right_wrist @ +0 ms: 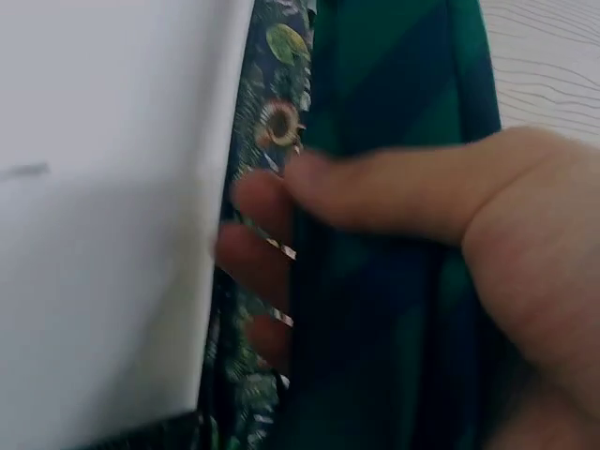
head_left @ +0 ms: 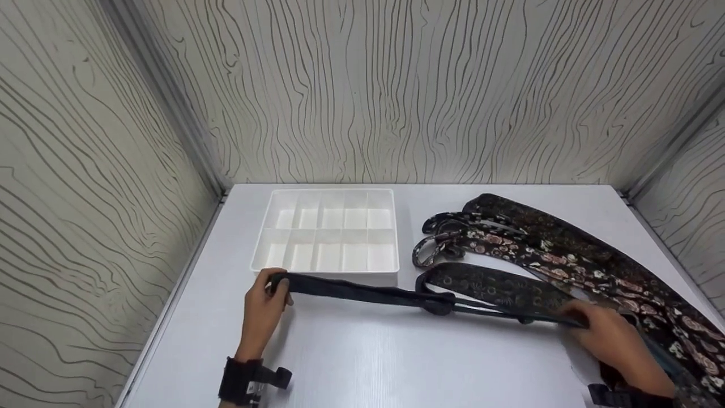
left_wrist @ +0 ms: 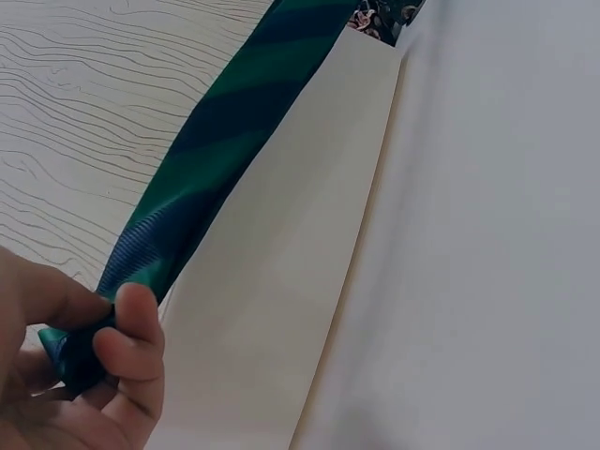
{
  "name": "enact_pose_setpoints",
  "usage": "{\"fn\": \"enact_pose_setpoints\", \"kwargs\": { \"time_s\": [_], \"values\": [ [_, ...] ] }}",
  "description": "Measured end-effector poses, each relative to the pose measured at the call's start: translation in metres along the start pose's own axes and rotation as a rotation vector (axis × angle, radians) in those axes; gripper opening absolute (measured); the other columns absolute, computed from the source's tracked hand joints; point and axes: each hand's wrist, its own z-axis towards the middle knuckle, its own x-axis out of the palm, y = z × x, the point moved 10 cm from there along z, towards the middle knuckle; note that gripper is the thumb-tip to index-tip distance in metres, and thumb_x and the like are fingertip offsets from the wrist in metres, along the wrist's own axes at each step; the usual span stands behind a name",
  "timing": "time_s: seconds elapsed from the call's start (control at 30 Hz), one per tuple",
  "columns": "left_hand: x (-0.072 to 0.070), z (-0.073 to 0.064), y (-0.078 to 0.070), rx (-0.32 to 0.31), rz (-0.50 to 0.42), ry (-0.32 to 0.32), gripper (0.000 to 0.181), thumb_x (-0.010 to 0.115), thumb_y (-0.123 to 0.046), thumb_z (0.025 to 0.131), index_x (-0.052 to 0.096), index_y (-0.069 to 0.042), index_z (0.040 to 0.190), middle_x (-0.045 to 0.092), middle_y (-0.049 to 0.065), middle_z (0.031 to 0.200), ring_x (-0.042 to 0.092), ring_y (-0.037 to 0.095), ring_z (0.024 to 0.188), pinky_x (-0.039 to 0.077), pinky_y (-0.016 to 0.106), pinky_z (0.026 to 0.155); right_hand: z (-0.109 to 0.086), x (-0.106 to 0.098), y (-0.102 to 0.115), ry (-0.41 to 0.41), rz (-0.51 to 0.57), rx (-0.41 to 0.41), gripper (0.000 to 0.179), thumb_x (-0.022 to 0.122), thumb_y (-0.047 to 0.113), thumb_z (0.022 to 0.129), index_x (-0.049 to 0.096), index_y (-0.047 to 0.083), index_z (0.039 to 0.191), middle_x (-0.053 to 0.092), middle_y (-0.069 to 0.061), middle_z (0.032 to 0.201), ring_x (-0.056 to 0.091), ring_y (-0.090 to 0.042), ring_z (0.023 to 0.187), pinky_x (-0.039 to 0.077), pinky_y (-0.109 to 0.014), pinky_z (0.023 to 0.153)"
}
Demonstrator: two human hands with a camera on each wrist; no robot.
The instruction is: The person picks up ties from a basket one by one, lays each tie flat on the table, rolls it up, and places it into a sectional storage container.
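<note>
A necktie (head_left: 351, 290) with green and navy diagonal stripes, as the left wrist view shows, stretches between both hands above the table. My left hand (head_left: 265, 311) pinches its left end between thumb and fingers. Farther right along the tie, my right hand (head_left: 609, 337) grips it, the thumb on top and the fingers curled beneath in the right wrist view. A dark bunched part (head_left: 437, 304) shows midway along. Just behind the right half lies a dark patterned necktie (head_left: 490, 286). Other floral neckties (head_left: 566, 260) lie folded beyond it.
A white compartment box (head_left: 325, 229) stands on the white table (head_left: 362, 362), behind the left part of the held tie. Wood-grain panels (head_left: 362, 90) enclose the back and sides. The floral ties run along the right side towards the front edge.
</note>
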Motion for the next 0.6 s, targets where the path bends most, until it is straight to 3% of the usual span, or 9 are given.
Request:
{"fn": "enact_pose_setpoints", "kwargs": {
  "time_s": [0.13, 0.23, 0.43, 0.6],
  "values": [
    [-0.01, -0.002, 0.004, -0.003, -0.002, -0.019, 0.02, 0.058, -0.008, 0.107, 0.064, -0.006, 0.125, 0.065, 0.012, 0.081, 0.067, 0.036, 0.07, 0.05, 0.025, 0.058, -0.007, -0.005, -0.004, -0.016, 0.012, -0.014, 0.03, 0.082, 0.003, 0.083, 0.076, 0.013, 0.111, 0.075, -0.015, 0.109, 0.071, -0.041, 0.097, 0.055, -0.067, 0.082],
    [-0.018, -0.005, 0.008, -0.016, -0.011, -0.03, 0.022, 0.058, -0.009, 0.107, 0.064, -0.006, 0.128, 0.065, 0.015, 0.087, 0.067, 0.028, 0.068, 0.05, 0.024, 0.059, -0.011, -0.006, -0.01, 0.008, 0.01, 0.002, 0.029, 0.082, 0.008, 0.085, 0.077, 0.014, 0.113, 0.075, -0.016, 0.112, 0.071, -0.039, 0.094, 0.056, -0.061, 0.079],
    [-0.032, -0.011, 0.018, -0.067, -0.019, -0.05, 0.024, 0.061, -0.009, 0.106, 0.063, -0.004, 0.129, 0.065, 0.017, 0.089, 0.064, 0.02, 0.064, 0.049, 0.024, 0.057, -0.019, 0.001, -0.017, 0.106, 0.147, 0.033, 0.025, 0.083, 0.029, 0.091, 0.075, 0.012, 0.108, 0.078, -0.005, 0.1, 0.07, -0.012, 0.076, 0.053, -0.032, 0.068],
    [-0.047, -0.012, 0.025, -0.109, 0.031, -0.101, 0.023, 0.06, -0.011, 0.106, 0.064, -0.002, 0.127, 0.064, 0.01, 0.086, 0.059, 0.014, 0.061, 0.047, 0.024, 0.057, -0.024, 0.005, -0.013, 0.198, 0.165, -0.095, 0.022, 0.079, 0.029, 0.095, 0.076, 0.011, 0.106, 0.076, 0.001, 0.098, 0.063, 0.003, 0.081, 0.052, -0.026, 0.07]
  ]
}}
